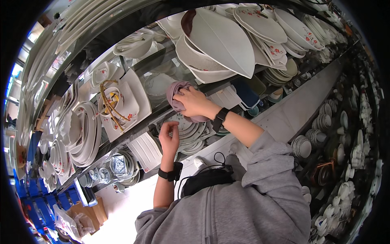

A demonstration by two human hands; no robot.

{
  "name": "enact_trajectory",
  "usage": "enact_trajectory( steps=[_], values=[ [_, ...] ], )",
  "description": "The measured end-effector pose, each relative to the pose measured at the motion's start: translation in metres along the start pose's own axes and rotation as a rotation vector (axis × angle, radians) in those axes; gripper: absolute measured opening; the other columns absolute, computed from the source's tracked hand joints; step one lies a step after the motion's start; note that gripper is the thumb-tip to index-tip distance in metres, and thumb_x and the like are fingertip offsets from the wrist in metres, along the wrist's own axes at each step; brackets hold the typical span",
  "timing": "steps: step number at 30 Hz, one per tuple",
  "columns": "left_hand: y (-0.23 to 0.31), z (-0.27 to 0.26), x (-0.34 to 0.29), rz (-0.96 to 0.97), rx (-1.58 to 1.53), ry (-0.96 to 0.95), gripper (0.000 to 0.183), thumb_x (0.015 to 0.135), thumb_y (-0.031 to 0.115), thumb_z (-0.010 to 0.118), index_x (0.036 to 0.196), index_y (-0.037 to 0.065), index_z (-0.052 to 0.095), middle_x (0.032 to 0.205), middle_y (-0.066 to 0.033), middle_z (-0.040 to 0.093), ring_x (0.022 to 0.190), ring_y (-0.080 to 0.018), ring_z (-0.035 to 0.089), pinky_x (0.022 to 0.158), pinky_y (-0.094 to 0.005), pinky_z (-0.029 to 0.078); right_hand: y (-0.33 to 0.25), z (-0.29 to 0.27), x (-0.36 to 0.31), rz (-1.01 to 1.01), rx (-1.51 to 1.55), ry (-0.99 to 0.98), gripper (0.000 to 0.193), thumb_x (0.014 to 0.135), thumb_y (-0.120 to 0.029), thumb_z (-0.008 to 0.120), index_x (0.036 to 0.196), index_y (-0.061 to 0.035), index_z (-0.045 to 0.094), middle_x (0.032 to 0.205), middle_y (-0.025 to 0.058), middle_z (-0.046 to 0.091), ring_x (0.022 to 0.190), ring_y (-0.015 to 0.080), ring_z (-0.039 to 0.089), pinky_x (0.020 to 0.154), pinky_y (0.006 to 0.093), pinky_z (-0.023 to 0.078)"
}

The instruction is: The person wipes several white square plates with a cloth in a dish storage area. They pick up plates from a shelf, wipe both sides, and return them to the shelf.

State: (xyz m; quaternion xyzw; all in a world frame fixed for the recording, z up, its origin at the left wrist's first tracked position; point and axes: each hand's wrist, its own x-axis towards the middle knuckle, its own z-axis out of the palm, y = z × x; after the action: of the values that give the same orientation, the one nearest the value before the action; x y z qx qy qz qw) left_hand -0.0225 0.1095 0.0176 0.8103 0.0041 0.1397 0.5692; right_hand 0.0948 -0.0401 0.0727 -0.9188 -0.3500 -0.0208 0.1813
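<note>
My right hand (192, 100) is closed on a bunched mauve cloth (175, 92), pressed against the glass shelf (156, 67) near its front edge. To the left of it, my left hand (168, 137) hovers by the shelf's edge. Its fingers are loosely bent, with a gap to the thumb and nothing visible between them. Beyond the cloth, a large white leaf-shaped plate (221, 42) leans on other white dishes. On the left of the cloth lies a square white plate (140, 95), carrying a smaller dish and a brown twig-like handle (110, 106).
Below the glass shelf are stacked patterned plates (191, 136) and a ribbed white tray (145, 151). Oval plates (87, 134) stand at the left. Shelves at the right hold bowls (301, 146) and cups. Blue crates (42, 203) and a cardboard box (97, 211) are at lower left.
</note>
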Motion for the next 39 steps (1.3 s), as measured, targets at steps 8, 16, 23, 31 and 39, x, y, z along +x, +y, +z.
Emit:
enact_trajectory(
  steps=[8,16,23,31,39],
  values=[
    [0.033,0.022,0.040,0.233,0.096,0.037,0.014,0.077,-0.001,0.054,0.089,0.004,0.059,0.086,-0.0086,0.058,0.076,-0.0229,0.055,0.068,-0.0310,0.044,0.016,-0.020,-0.050,-0.032,0.021,0.019,0.055,0.058,-0.018,0.069,0.111,-0.0153,0.053,0.111,0.0119,0.051,0.099,0.0354,0.049,0.081,0.0416,0.046],
    [0.041,0.070,0.085,0.480,0.649,-0.030,0.035,0.070,0.017,0.064,0.103,0.008,0.058,0.109,-0.0087,0.053,0.103,-0.0282,0.047,0.086,-0.0418,0.037,0.046,-0.040,-0.142,0.134,0.070,0.080,0.056,0.058,-0.016,0.068,0.113,-0.0156,0.054,0.114,0.0096,0.049,0.097,0.0342,0.048,0.082,0.0396,0.045],
    [0.047,0.099,0.106,0.397,0.871,-0.052,0.062,0.062,0.034,0.073,0.116,0.012,0.052,0.116,-0.0125,0.046,0.109,-0.0296,0.041,0.091,-0.0438,0.031,0.064,-0.044,-0.182,0.281,0.086,0.078,0.060,0.057,-0.018,0.070,0.115,-0.0178,0.054,0.120,0.0108,0.047,0.103,0.0358,0.046,0.085,0.0405,0.045],
    [0.032,0.099,0.098,0.523,0.757,0.036,0.027,0.067,0.023,0.071,0.092,0.017,0.064,0.100,-0.0017,0.055,0.097,-0.0234,0.048,0.086,-0.0404,0.034,0.074,-0.046,-0.188,0.321,0.110,0.099,0.059,0.057,-0.017,0.068,0.115,-0.0159,0.054,0.120,0.0160,0.047,0.101,0.0388,0.047,0.087,0.0420,0.043],
    [0.030,0.086,0.090,0.598,0.619,0.141,0.010,0.069,0.016,0.069,0.079,0.015,0.065,0.085,0.0020,0.057,0.088,-0.0212,0.051,0.083,-0.0384,0.035,0.064,-0.056,-0.165,0.222,0.116,0.132,0.059,0.059,-0.018,0.068,0.116,-0.0159,0.053,0.119,0.0151,0.048,0.103,0.0379,0.048,0.086,0.0420,0.044]
  ],
)
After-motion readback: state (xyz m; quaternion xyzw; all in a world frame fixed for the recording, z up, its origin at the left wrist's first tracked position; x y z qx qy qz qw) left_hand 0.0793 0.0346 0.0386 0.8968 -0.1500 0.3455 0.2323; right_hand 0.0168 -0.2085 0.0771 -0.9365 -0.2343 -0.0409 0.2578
